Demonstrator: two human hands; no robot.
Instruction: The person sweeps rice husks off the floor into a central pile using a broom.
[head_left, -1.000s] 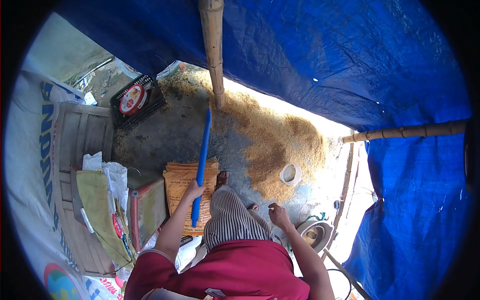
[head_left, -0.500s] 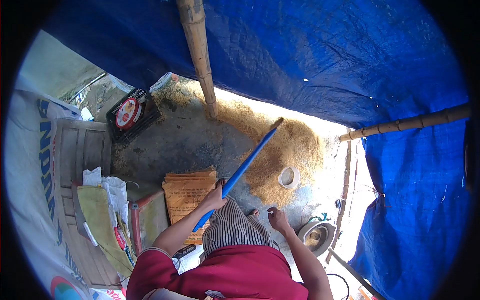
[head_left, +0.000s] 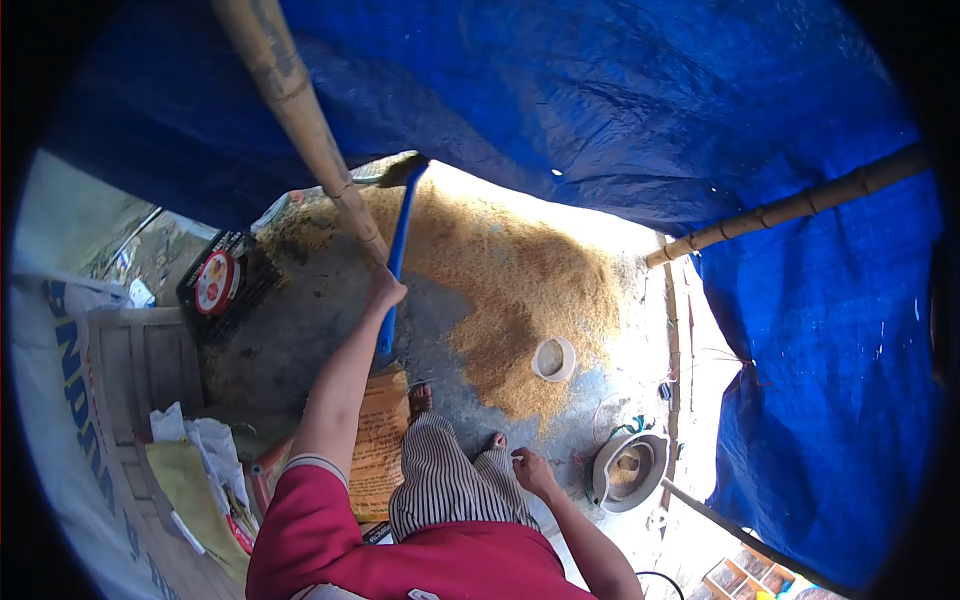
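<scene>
My left hand (head_left: pixel 386 289) is closed round the blue handle of a long broom (head_left: pixel 401 235), which I hold out in front, left of centre. The broom's dark head is up by the lower edge of the blue tarp, at the far edge of the grain; its bristles are too small to make out. My right hand (head_left: pixel 535 472) hangs low by my striped trousers, fingers loosely curled in, with nothing visible in it. Ahead spreads a heap of golden grain (head_left: pixel 500 280) on the concrete floor. A white bowl (head_left: pixel 553 358) sits on the grain.
A bamboo pole (head_left: pixel 300 115) stands beside the broom. At left are a red scale (head_left: pixel 217 281) in a black crate and folded sacks (head_left: pixel 200 490). Brown sacks (head_left: pixel 375 450) lie by my feet. A grey basin (head_left: pixel 655 465) with some grain is at right; blue tarp (head_left: pixel 650 90) hangs around.
My left arm has reached forward and left, swinging the broom head from the middle of the grain to its far left edge. The right hand stays low. The view has shifted.
</scene>
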